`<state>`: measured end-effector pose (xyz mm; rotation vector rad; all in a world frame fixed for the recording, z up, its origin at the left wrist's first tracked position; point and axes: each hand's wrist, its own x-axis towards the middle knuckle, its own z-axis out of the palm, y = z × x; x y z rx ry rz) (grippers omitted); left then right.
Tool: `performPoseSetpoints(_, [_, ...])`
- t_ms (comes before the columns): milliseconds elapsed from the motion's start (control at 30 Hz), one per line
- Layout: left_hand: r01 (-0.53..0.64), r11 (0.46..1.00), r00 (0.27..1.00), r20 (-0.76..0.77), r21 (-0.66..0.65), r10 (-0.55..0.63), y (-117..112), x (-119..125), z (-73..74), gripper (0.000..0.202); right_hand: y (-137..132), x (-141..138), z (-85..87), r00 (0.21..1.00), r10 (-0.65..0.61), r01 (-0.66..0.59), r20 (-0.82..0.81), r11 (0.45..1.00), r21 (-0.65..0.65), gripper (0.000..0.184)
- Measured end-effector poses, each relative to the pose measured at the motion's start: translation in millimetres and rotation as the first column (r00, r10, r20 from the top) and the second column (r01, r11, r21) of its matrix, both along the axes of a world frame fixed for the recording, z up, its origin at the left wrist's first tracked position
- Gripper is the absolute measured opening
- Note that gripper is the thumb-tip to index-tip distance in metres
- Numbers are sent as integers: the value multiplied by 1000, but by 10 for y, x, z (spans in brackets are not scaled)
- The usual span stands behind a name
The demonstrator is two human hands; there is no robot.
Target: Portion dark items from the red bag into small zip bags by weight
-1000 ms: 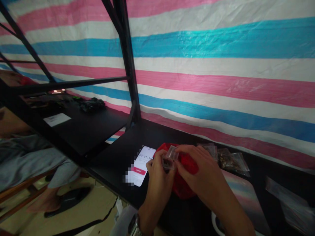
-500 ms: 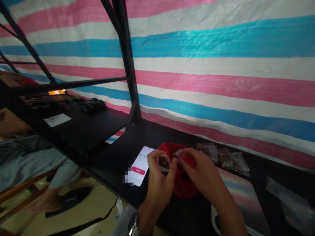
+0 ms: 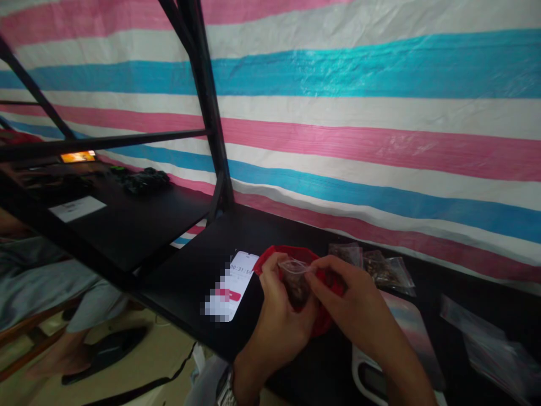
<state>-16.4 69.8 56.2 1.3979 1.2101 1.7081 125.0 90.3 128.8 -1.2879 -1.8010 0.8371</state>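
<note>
Between my hands is a small clear zip bag [image 3: 297,288] with brown bits in it, held above a red bag [image 3: 270,255]. My left hand [image 3: 279,321] is closed round the bag's left side and lower part. At the bag's top right corner, the fingers of my right hand [image 3: 344,287] pinch its edge. The bag's mouth shows as a narrow gap facing up. Behind and below my hands, the red bag stands wide at the top; part of what lies in it is hidden.
A phone [image 3: 236,282] showing a timer lies left of my hands. Several filled zip bags [image 3: 389,272] lie behind on the black table [image 3: 249,225]. A scale [image 3: 406,316] sits under my right forearm, with flat clear bags [image 3: 494,344] farther right. Another person's leg [image 3: 97,293] shows at left.
The small bag has turned upright, and its round mouth has narrowed. My right hand has gone from the red bag's opening onto the small bag's top edge. The view has shifted slightly right.
</note>
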Motion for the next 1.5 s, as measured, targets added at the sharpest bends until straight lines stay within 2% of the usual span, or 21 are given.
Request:
performPoseSetpoints(33, [87, 996, 993, 76, -30, -85, 5, 1, 42, 64, 21, 18, -21, 999, -22, 22, -32, 1000, -7, 12])
performPoseSetpoints(100, [249, 964, 943, 248, -90, -220, 39, 1, 105, 53, 57, 56, -61, 992, -49, 45, -120, 998, -35, 14])
performPoseSetpoints(200, [324, 933, 895, 370, -154, -250, 125, 0, 138, 34, 89, 96, -122, 972, -48, 33, -231, 997, -69, 15])
performPoseSetpoints(400, [250, 960, 912, 363, -126, -190, 203, -8, 114, 22, 110, 109, -205, 985, -70, 68, -158, 998, -15, 14])
performPoseSetpoints(567, [165, 976, 948, 297, -143, -117, 198, -31, 68, 20, 119, 63, -232, 995, -5, 0, -101, 999, -43, 33])
performPoseSetpoints(667, [108, 985, 979, 188, -134, -82, 188, -45, 41, 14, 118, 38, -269, 997, 11, -16, -73, 997, -71, 28])
performPoseSetpoints(767, [37, 995, 997, 73, -93, -31, 176, -60, 45, 11, 112, 31, -298, 994, 39, -44, -97, 998, -46, 28])
performPoseSetpoints(967, [61, 998, 997, -43, 21, -60, 168, -75, 92, 16, 85, 51, -289, 993, 47, -48, -105, 999, -12, 9])
performPoseSetpoints(1067, [-8, 1000, 997, -80, 19, 10, 146, -63, 92, 19, 57, 65, -298, 987, 69, -76, -148, 996, -42, 16])
performPoseSetpoints(1167, [-6, 1000, 989, -147, 13, 8, 110, -31, 93, 20, 32, 111, -289, 981, 56, -67, -185, 996, -54, 22])
performPoseSetpoints(1267, [1, 1000, 989, -146, 9, 1, 86, 21, 91, 20, 9, 304, -225, 987, 5, -12, -163, 999, -41, 22])
performPoseSetpoints(1400, [-77, 996, 992, -97, 47, 81, 111, 46, 72, 22, -70, 867, -130, 966, -222, 225, -133, 974, 12, 27])
performPoseSetpoints(1500, [-109, 989, 986, -112, 97, 120, 162, 9, 75, 25, -156, 1290, -159, 938, -327, 318, -113, 944, -90, 32])
